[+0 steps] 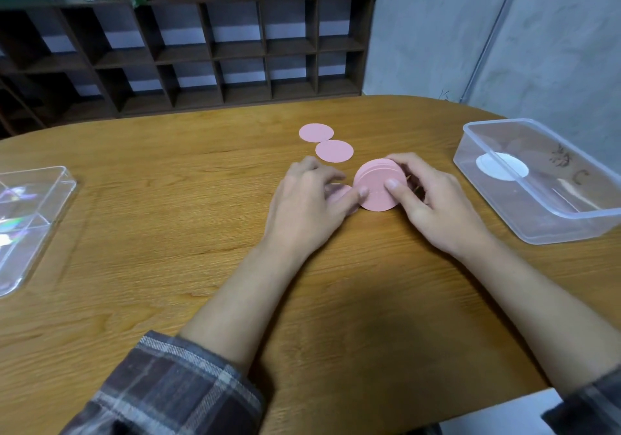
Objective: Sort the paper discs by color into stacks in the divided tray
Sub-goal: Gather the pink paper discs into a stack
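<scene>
Standing on edge, flat face toward the camera, a stack of pink paper discs (pixel 378 186) is gripped by the right hand (pixel 433 199). The left hand (pixel 312 199) sets its thumb against it; its grip is unclear. Beyond, two loose pink paper discs (pixel 334 151) lie flat, with the clear plastic divided tray (pixel 33 216) far left.

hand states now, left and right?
Left hand: over a loose pink disc, grip cannot be told.
Right hand: holding the pink stack.

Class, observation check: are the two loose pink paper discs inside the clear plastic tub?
No, both loose pink paper discs lie on the wooden table.
</scene>
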`<state>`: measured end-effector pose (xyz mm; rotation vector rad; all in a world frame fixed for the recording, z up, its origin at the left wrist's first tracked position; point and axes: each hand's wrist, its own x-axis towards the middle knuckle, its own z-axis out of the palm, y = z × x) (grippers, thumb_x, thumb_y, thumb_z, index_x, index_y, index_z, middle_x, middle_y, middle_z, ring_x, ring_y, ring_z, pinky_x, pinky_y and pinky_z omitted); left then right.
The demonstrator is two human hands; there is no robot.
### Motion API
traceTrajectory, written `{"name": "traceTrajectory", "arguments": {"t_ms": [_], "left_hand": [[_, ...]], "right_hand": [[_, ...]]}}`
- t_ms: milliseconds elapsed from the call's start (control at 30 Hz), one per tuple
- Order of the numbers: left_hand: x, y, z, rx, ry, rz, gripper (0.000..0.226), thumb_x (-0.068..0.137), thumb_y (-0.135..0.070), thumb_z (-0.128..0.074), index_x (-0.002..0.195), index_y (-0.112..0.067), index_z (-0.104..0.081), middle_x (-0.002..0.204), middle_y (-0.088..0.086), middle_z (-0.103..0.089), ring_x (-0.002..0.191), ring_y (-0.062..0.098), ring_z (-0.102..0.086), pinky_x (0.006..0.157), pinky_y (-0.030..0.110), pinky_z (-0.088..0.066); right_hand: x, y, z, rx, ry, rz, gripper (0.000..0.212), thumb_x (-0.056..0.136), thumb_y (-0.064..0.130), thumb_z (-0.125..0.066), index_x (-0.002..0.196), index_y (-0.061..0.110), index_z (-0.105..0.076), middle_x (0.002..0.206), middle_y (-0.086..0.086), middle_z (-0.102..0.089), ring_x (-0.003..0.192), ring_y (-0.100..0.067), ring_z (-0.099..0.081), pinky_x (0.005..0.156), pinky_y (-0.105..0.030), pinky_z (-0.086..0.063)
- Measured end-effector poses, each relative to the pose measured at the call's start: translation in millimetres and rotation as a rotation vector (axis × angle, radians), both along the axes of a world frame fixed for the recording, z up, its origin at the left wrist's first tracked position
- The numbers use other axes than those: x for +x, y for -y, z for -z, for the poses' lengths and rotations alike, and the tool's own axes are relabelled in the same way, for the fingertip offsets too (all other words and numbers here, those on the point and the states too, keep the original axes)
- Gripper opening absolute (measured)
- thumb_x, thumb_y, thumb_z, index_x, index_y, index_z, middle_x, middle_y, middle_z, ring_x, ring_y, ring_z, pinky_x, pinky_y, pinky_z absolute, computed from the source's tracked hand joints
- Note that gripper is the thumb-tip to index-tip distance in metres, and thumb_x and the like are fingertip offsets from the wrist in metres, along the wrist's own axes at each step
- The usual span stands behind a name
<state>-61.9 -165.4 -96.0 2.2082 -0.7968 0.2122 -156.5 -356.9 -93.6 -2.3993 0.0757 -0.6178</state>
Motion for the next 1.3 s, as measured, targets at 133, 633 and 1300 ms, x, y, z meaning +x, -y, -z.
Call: {"name": "traceTrajectory", "arguments": {"t_ms": [133, 633, 1300], "left_hand": [[3, -6, 0, 0.302, 0.027, -0.063, 0.062, 0.087, -0.066, -0.066, 0.133, -0.025, -0.066, 0.127, -0.001, -0.054, 0.124, 0.023, -0.05, 0.105, 0.042, -0.042], [0, -2, -12, -0.313, -0.259, 0.062, 0.012, 0.087, -0.021, -0.084, 0.086, -0.018, -0.071, 0.08, -0.002, -0.07, 0.059, 0.004, -0.049, 0.061, 0.01, -0.044], [-6, 7, 1, -0.319, -0.038, 0.043, 0.026, 0.085, -0.025, -0.084, 0.111, -0.021, -0.082, 0.085, -0.005, -0.072, 0.071, 0.005, -0.061, 0.075, 0.019, -0.048]], "right_hand": [[1, 5, -1, 0.066, 0.015, 0.088, 0.024, 0.104, 0.026, -0.057, 0.127, 0.027, -0.061, 0.104, 0.011, -0.067, 0.09, -0.004, -0.056, 0.072, -0.006, -0.038], [6, 10, 4, 0.215, 0.02, 0.133, 0.023, 0.094, 0.032, -0.06, 0.115, 0.038, -0.065, 0.093, -0.002, -0.068, 0.081, -0.025, -0.06, 0.081, -0.048, -0.053], [0, -7, -1, 0.057, -0.18, -0.026, 0.063, 0.107, 0.039, -0.048, 0.163, 0.024, -0.024, 0.151, 0.019, -0.043, 0.136, 0.004, -0.038, 0.113, -0.015, -0.024]]}}
